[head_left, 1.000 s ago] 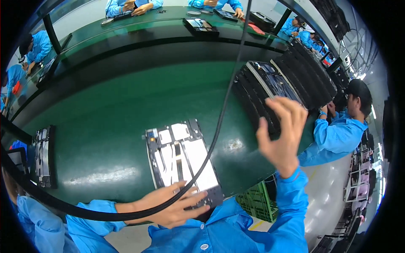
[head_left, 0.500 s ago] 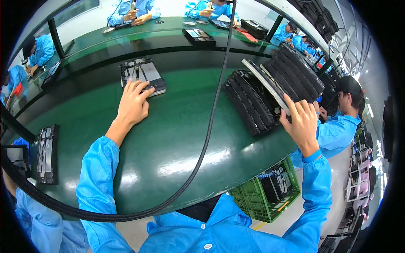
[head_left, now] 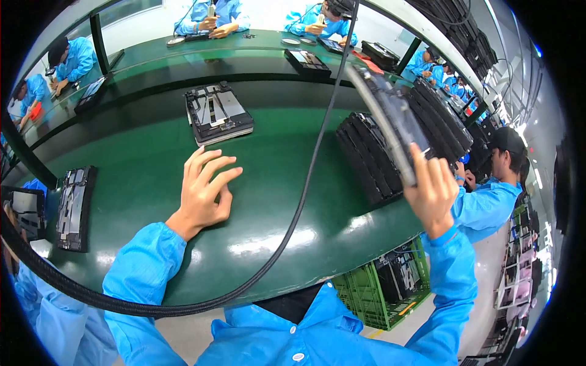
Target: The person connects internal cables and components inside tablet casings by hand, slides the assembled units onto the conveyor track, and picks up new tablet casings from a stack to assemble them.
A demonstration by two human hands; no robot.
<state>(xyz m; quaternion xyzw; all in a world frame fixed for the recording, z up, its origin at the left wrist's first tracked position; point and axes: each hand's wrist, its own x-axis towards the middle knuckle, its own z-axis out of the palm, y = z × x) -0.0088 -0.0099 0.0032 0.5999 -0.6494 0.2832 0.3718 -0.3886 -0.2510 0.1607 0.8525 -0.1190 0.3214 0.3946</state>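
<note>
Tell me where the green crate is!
In the head view, the green crate is low and right of the middle, just past the table's near edge and left of the person's right sleeve.

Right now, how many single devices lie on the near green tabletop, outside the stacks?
2: a device just beyond the left hand, and another device toward the left end. A far-left item is too unclear to count.
</note>
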